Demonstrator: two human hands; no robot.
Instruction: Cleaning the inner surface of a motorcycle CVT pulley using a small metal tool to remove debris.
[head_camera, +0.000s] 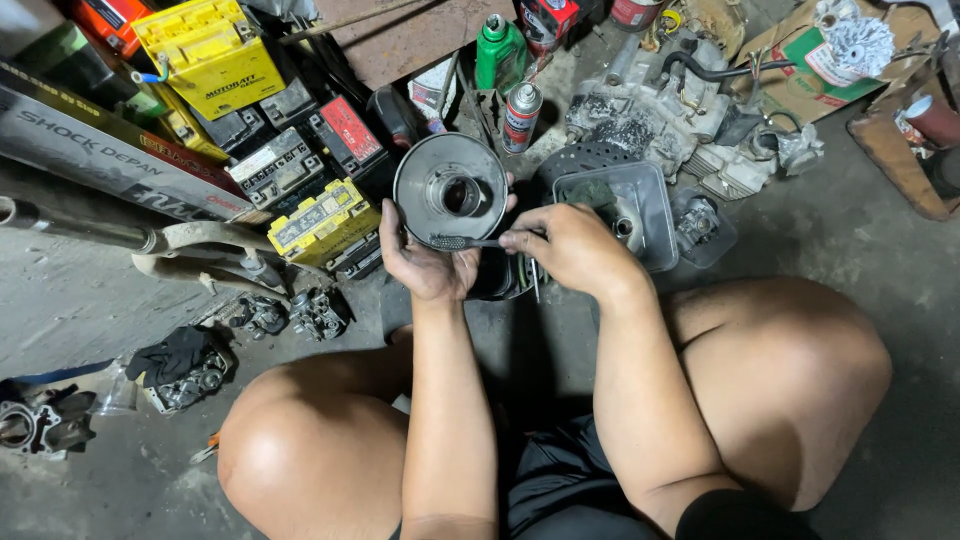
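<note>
Squatting on a concrete floor (880, 300), knees apart, both arms reaching forward between them. Left hand (425, 262) under a round grey metal disc (450, 190) with a hollow hub in the middle, thumb and fingers (393, 228) clamped on its lower rim, tilting its face up toward the head, probably so the surface is easy to see and reach. Right hand (570, 245) closed around a small dark brush (462, 242), fingers (520, 238) pinched together on the handle, bristle end lying across the left palm just below the disc. Disc held off the floor, above a dark open container only partly seen beneath the hands.

Just beyond the right hand, one clear plastic tub (620, 205), close enough to reach without shifting. Behind it, one greasy engine block (650, 115). Beside that, one spray can (521, 115) and one green bottle (497, 50), both upright. To the left, two yellow batteries (215, 55), with several dark ones stacked between them; exact number hard to tell. Two small carburettor-like parts (295, 315) side by side on the floor near the left knee.
</note>
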